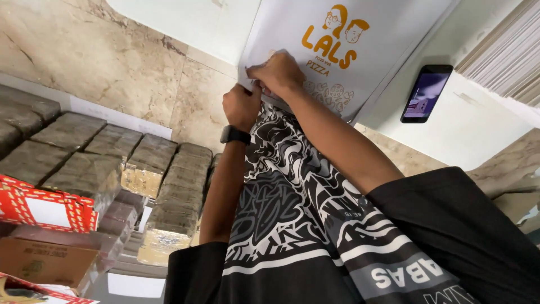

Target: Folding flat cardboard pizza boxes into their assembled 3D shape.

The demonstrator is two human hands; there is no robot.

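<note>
A flat white cardboard box blank (360,34) with an orange printed design lies on a pale worktop at the top middle. My left hand (242,104), with a black watch on its wrist, is curled into a fist at the blank's near corner. My right hand (278,73) presses down on the same corner, fingers bent over the cardboard edge. Both hands grip that corner of the blank. My black-and-white patterned shirt fills the lower middle of the view.
A black phone (426,93) with a lit screen lies on the worktop to the right of the blank. A stack of flat cardboard sheets (506,50) stands at the top right. Wrapped bundles of brown cardboard (140,163) are stacked at the left, with red-and-white boxes (39,208) beside them.
</note>
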